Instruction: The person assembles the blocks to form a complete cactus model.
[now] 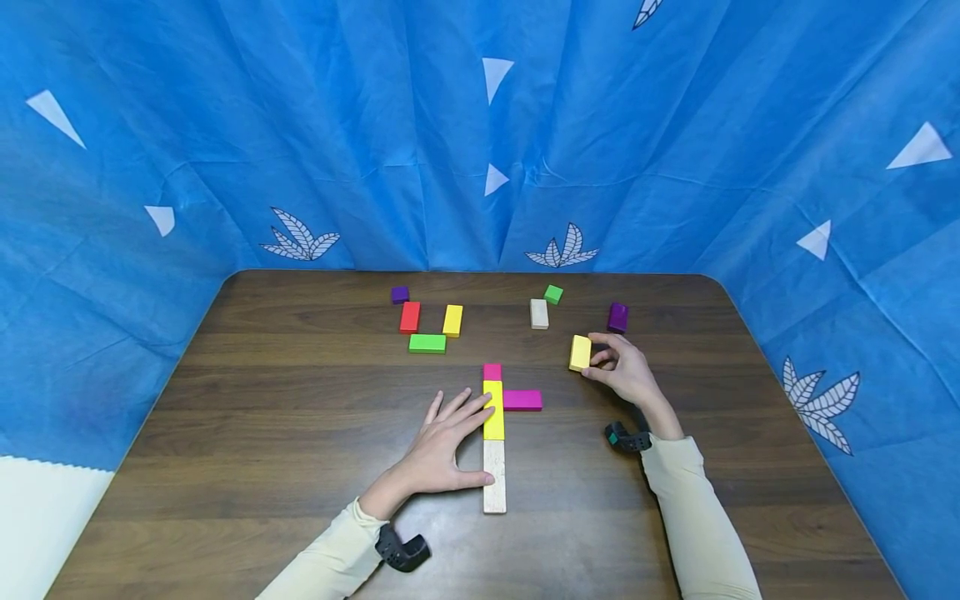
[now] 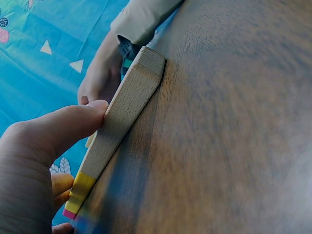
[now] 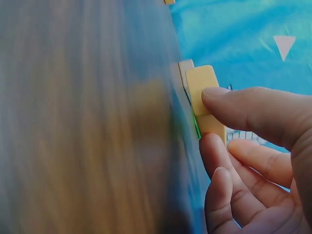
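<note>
A row of flat blocks runs up the middle of the table: a white block (image 1: pixel 494 477), a yellow block (image 1: pixel 494 423) and a small pink block (image 1: pixel 492 372). A magenta block (image 1: pixel 522 401) juts rightward from the yellow one. My left hand (image 1: pixel 442 450) has its fingers spread, with fingertips on the yellow block and the thumb at the white block's left edge. To the right, my right hand (image 1: pixel 626 371) pinches a pale yellow block (image 1: pixel 580 353) between thumb and fingers; the right wrist view shows the thumb on the block's face (image 3: pixel 201 80).
Behind on the left lie a purple block (image 1: pixel 401 294), a red block (image 1: pixel 409 317), another yellow block (image 1: pixel 452 321) and a green block (image 1: pixel 427 343). Back right are a white block (image 1: pixel 539 314), a small green block (image 1: pixel 553 294) and a dark purple block (image 1: pixel 617 317). Blue curtains (image 1: pixel 420 133) surround the table.
</note>
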Demonstrator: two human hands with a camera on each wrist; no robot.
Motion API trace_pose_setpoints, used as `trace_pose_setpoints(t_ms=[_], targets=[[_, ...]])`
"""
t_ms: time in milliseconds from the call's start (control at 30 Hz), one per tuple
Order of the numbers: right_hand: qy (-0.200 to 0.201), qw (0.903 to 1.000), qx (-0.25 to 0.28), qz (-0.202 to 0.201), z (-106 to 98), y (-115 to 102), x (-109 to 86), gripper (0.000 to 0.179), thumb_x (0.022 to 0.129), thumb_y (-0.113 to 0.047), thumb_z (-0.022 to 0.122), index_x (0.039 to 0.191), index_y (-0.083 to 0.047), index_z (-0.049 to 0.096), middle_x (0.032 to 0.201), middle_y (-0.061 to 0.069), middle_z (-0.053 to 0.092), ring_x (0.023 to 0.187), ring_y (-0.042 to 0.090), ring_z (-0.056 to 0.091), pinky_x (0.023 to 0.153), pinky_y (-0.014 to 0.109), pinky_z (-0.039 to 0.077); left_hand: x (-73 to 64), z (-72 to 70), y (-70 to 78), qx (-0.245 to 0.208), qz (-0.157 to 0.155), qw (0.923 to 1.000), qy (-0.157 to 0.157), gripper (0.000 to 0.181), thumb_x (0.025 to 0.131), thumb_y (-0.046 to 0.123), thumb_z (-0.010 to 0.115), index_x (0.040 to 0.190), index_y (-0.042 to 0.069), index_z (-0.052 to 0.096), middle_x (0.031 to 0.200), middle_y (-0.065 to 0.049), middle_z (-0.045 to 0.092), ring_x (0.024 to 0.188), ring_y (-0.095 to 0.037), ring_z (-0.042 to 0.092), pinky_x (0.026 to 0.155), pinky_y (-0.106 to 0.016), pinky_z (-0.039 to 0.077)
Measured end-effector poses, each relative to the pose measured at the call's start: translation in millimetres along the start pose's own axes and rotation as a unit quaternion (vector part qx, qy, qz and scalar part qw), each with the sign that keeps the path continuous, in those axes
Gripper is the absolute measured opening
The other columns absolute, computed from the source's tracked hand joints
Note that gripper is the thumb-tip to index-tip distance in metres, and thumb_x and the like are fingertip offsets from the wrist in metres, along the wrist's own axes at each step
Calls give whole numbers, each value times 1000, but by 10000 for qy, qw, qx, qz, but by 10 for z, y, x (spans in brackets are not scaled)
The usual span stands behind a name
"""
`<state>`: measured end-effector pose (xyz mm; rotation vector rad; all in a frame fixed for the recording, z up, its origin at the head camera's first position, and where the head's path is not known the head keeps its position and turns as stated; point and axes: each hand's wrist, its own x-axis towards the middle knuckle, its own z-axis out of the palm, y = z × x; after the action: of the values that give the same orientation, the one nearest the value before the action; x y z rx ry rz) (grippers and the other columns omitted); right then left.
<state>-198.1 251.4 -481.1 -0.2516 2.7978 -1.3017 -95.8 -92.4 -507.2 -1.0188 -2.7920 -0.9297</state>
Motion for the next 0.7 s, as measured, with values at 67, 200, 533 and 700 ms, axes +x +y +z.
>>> trace_pose_setpoints(t_ms=[67, 200, 533, 700], targets=[[-36, 10000, -40, -81, 35, -41, 5, 61, 82, -5, 77, 137, 0, 52, 109, 17, 60, 84, 22, 60, 67, 18, 49, -1, 0, 0, 7, -7, 10000, -10, 91, 71, 58, 75, 146, 14, 47, 157, 0, 38, 148, -33, 27, 117, -65, 7], [-84, 9996, -87, -256, 113, -139, 13, 61, 80, -4, 78, 135, 0, 53, 105, 16, 61, 80, 20, 61, 67, 18, 49, 3, -2, -2, 37, 22, 10000, 22, 90, 71, 58, 75, 146, 14, 48, 157, 0, 38, 147, -33, 28, 116, -66, 8], [-368, 9970, -235, -638, 324, -348, 3, 60, 78, -4, 80, 133, -2, 56, 102, 12, 62, 79, 17, 62, 68, 21, 52, 2, -22, 15, -5, -27, 10000, -39, 91, 72, 58, 75, 146, 15, 47, 157, 0, 37, 148, -33, 26, 116, -66, 8], [-435, 9959, -170, -780, 374, -388, -15, 60, 77, -3, 80, 132, -1, 57, 101, 12, 63, 79, 16, 62, 68, 20, 52, -2, -22, 17, -15, -27, 10000, -53, 91, 72, 58, 75, 146, 15, 47, 157, 0, 37, 148, -33, 26, 116, -66, 8]])
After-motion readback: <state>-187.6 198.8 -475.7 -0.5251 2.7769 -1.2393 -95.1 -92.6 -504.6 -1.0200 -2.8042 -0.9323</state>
